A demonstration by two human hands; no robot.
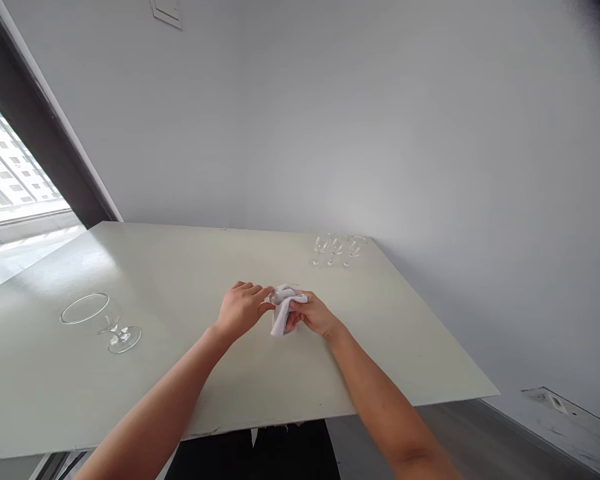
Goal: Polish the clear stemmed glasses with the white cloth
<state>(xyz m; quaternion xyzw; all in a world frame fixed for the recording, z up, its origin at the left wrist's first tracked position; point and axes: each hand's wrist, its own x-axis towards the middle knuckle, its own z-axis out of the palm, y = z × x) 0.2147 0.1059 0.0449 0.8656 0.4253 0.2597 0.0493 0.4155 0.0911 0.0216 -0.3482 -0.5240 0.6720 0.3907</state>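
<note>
My view: left hand [241, 311] half-curled on white cloth [283, 317], right hand [310, 315] closed on it; glass [271, 300] mostly wrapped, mid-table [55, 373]. Slack grip could drop it; sideways wine glass [111, 327] could roll.

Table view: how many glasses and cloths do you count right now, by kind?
Far glasses: 3
Left glass: 1
Glass in cloth: 1
Cloth: 1
Total: 6

Bright window [15, 160] daylight, tabletop [87, 250] glare, warped wide-angle edges, dark blurred corner
</note>
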